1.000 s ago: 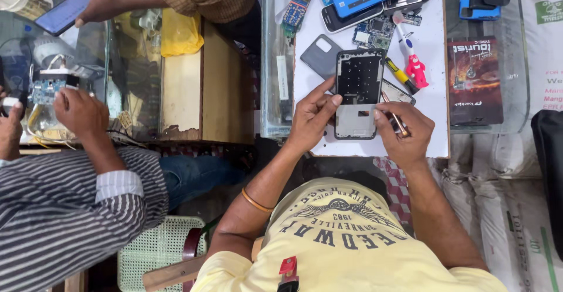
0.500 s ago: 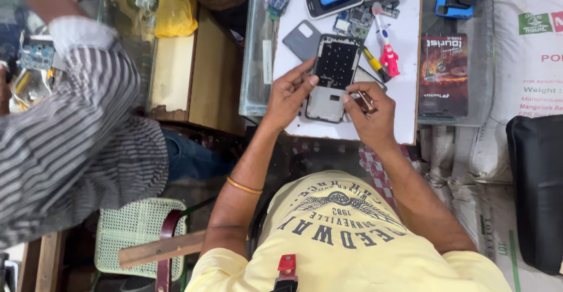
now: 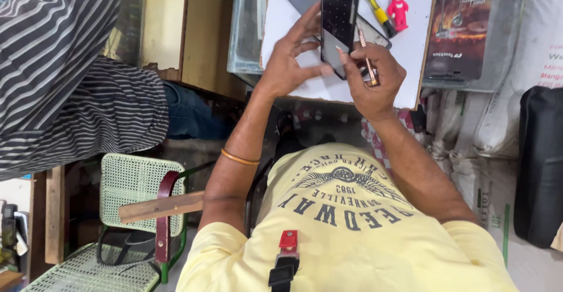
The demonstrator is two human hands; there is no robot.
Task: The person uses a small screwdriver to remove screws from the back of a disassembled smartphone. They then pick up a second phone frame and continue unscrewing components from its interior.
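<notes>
Pinching a flat black opened phone (image 3: 339,19) from both sides, the left hand (image 3: 288,63) and right hand (image 3: 372,80) close their grip; a thin copper-coloured tool (image 3: 366,60) sits tucked in the right fingers.

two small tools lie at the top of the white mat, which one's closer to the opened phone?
The yellow-handled tool: it lies right beside the opened phone, held by left hand and right hand. The red and pink tool sits farther right.
</notes>
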